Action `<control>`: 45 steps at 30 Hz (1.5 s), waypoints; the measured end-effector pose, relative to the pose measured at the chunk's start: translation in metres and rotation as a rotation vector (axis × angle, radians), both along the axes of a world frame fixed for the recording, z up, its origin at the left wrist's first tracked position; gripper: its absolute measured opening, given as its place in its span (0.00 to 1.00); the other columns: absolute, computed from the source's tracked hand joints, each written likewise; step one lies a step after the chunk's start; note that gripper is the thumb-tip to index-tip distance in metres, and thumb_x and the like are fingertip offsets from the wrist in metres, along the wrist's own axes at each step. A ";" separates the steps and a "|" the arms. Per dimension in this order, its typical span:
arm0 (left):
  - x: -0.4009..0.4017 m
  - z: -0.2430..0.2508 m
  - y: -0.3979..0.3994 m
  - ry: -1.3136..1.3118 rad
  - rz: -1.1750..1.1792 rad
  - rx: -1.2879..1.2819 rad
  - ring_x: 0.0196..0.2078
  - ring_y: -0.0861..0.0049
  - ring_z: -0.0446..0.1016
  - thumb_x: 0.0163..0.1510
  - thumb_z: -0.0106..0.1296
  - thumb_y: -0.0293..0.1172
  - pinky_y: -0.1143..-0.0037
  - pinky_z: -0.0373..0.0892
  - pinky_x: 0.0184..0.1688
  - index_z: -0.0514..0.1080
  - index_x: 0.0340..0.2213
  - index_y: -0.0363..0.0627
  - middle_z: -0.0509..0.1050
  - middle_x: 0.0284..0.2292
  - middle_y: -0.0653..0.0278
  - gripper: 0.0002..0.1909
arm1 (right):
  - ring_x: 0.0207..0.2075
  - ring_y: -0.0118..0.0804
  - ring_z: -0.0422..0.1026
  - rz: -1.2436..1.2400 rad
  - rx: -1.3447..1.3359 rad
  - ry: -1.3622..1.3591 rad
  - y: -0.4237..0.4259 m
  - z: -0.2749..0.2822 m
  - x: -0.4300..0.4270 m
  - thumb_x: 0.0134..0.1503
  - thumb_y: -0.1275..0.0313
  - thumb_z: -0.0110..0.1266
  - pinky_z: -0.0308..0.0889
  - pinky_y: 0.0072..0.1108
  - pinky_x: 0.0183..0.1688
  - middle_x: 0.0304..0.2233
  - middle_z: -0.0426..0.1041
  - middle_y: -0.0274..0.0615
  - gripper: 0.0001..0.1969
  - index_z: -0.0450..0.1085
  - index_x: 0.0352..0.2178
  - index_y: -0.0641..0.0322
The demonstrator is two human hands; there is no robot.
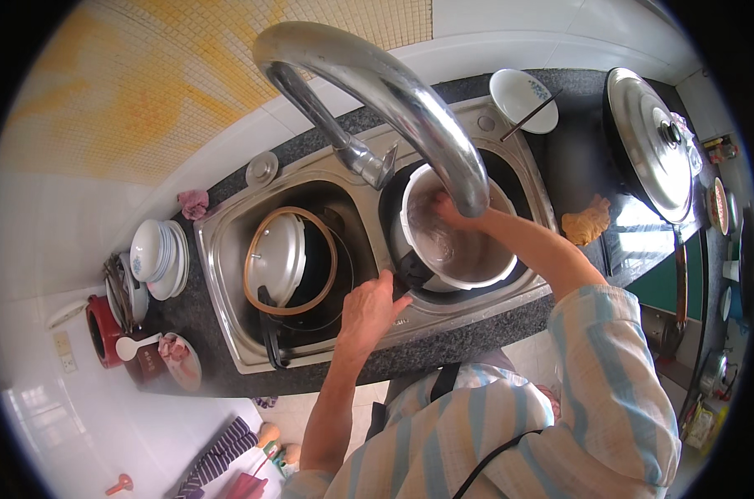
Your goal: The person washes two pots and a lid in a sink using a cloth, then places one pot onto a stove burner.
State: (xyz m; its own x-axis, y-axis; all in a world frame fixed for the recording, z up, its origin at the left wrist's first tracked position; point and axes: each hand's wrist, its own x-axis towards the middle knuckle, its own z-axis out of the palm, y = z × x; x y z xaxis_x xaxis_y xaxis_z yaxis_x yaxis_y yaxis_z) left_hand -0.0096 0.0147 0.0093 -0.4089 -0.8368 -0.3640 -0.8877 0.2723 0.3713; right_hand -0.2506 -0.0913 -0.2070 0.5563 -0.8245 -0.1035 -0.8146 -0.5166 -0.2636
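In the right basin, a metal pressure cooker pot [508, 267] with water inside leans at a tilt beneath the faucet [377, 81]. My right hand [455, 212] reaches down into it, its fingers blurred and partly under water, so I cannot tell whether they hold anything. With my left hand [371, 309] I grip the pot's black handle [412, 269], thumb and fingers on either side. A metal pressure cooker lid [271, 259] with a long black handle rests in the left basin. Around and over it lies a tan rubber sealing ring [333, 240].
Stacked bowls and plates [159, 249] stand left of the double sink [218, 299]. A white bowl [517, 93] with chopsticks sits behind right. Farther right are a yellow cloth [586, 221] and a wok with a metal lid [645, 140]. A pink cloth [194, 204] lies behind left.
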 end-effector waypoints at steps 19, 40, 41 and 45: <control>0.014 -0.009 0.001 0.084 0.056 0.131 0.22 0.60 0.71 0.43 0.55 0.41 0.69 0.66 0.25 0.64 0.27 0.34 0.70 0.19 0.51 0.20 | 0.33 0.41 0.72 -0.151 0.451 0.222 0.047 0.046 0.037 0.42 0.65 0.49 0.67 0.30 0.35 0.30 0.73 0.45 0.13 0.72 0.28 0.60; -0.009 -0.033 0.040 1.131 0.632 1.190 0.14 0.86 0.59 0.48 0.46 0.26 0.84 0.57 0.14 0.61 0.32 0.35 0.62 0.17 0.66 0.09 | 0.35 0.54 0.68 -1.116 -0.196 -0.121 -0.006 0.132 -0.123 0.44 0.71 0.51 0.65 0.36 0.35 0.34 0.66 0.54 0.18 0.61 0.37 0.67; -0.007 -0.029 0.042 1.137 0.636 1.195 0.14 0.86 0.58 0.48 0.46 0.25 0.84 0.56 0.14 0.61 0.32 0.35 0.61 0.16 0.66 0.09 | 0.36 0.54 0.68 -1.111 -0.186 -0.108 -0.011 0.129 -0.126 0.43 0.72 0.50 0.65 0.36 0.35 0.33 0.67 0.55 0.17 0.62 0.36 0.67; 0.010 -0.029 0.052 1.252 0.657 1.220 0.13 0.86 0.57 0.47 0.46 0.25 0.84 0.55 0.13 0.61 0.33 0.35 0.60 0.16 0.67 0.10 | 0.31 0.48 0.71 -1.091 -0.263 -0.179 0.002 0.117 -0.146 0.41 0.73 0.49 0.66 0.33 0.30 0.30 0.69 0.57 0.13 0.66 0.30 0.71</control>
State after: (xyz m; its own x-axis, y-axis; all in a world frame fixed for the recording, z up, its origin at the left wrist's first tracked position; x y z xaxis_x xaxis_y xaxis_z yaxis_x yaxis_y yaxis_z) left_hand 0.0002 0.0671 -0.0199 -0.6399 -0.4936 -0.5889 0.1804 -0.8415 0.5092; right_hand -0.3962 -0.0896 -0.0899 -0.4824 -0.8624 0.1534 -0.8251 0.3886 -0.4100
